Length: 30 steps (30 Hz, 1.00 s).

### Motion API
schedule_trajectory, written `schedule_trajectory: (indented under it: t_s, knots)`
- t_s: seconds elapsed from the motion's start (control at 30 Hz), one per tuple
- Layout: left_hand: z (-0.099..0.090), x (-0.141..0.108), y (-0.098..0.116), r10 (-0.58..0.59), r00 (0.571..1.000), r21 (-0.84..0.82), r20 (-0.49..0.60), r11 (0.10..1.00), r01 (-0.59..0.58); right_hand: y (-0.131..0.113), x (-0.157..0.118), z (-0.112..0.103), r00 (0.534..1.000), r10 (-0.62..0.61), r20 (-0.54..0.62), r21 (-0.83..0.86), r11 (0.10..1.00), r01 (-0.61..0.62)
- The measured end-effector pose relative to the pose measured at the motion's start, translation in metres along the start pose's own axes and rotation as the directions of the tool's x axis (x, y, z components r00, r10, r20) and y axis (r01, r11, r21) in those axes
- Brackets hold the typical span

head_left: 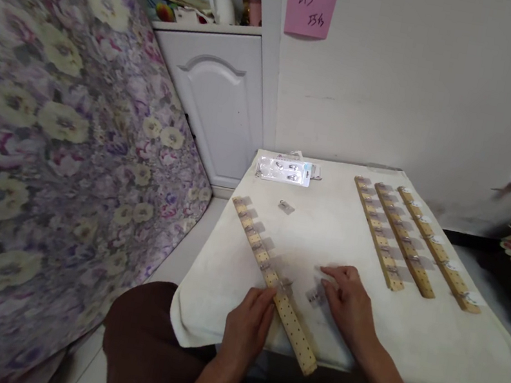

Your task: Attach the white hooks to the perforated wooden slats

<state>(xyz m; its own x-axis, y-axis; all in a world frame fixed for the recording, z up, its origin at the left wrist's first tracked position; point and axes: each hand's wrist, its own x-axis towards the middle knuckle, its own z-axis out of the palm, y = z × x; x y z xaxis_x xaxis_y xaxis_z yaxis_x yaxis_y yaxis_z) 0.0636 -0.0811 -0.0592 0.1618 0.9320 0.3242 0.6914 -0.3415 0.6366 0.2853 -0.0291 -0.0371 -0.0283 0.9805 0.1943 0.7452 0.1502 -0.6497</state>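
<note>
A narrow wooden strip with rows of small holes (294,329) lies slantwise on the cloth-covered table. Small metal-and-clear-plastic pieces (286,285) stand along its upper part, while the near end shows bare holes. My left hand (246,326) is closed at the strip's left edge, fingertips together around its middle. Over the cloth to the right, my right hand (348,305) has its thumb and forefinger apart with nothing visible between them. Beside its thumb lies a small clear piece with metal parts (315,296). Another small clear piece (286,207) rests farther back.
Three similar strips (378,235) with attached pieces lie at the table's right. Clear packaging (283,171) sits at the back edge of the white cloth (234,319). A floral curtain (70,154) hangs left; a white cabinet (211,105) and wall stand behind.
</note>
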Motion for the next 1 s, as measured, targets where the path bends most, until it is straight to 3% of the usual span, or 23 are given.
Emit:
schedule_trajectory:
  t_s: [0.13, 0.23, 0.63, 0.87, 1.0]
  knots:
    - [0.003, 0.0, -0.005, 0.001, 1.0, -0.001, 0.009, 1.0, -0.001, -0.023, 0.004, 0.012, 0.977, -0.172, 0.123, 0.024, 0.985, 0.17]
    - [0.004, -0.001, -0.007, -0.007, 1.0, 0.019, 0.012, 1.0, 0.007, -0.03, 0.011, 0.021, 0.957, -0.222, 0.188, 0.019, 0.975, 0.222]
    - [0.005, -0.005, -0.009, 0.001, 1.0, -0.006, 0.017, 1.0, -0.001, -0.035, 0.016, 0.027, 0.948, -0.199, 0.247, 0.157, 0.974, 0.163]
    - [-0.007, -0.004, 0.008, -0.066, 0.997, -0.208, -0.05, 0.977, 0.054, -0.049, 0.001, 0.015, 0.956, -0.247, 0.161, 0.287, 0.938, 0.194]
    - [-0.011, -0.006, 0.026, -0.165, 0.986, -0.339, -0.009, 0.928, 0.152, -0.061, -0.016, 0.015, 0.947, -0.277, 0.165, 0.349, 0.914, 0.207]
